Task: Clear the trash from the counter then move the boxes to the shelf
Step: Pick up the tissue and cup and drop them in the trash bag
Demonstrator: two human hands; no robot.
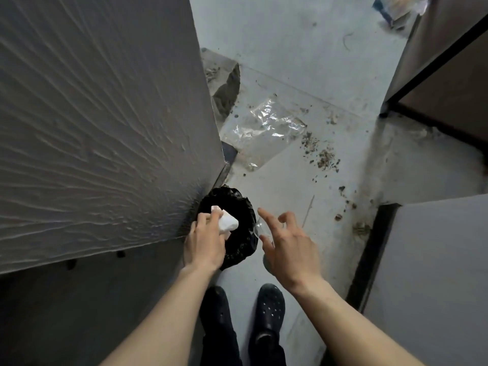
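A small bin lined with a black bag (239,241) stands on the floor against the base of the grey counter (100,122). My left hand (204,244) hovers over the bin's mouth, gripping a white crumpled piece of trash (229,223). My right hand (286,244) is just right of the bin with its fingers spread. A clear plastic piece (258,228) shows under the right hand's fingers; whether the hand grips it I cannot tell. No boxes or shelf are in sight.
A clear plastic bag (264,130) lies on the dirty floor beyond the bin, with crumbs (322,154) scattered to its right. Dark cabinets (443,83) stand at the right, a pale panel (435,260) lower right. My black shoes (269,310) are below the hands.
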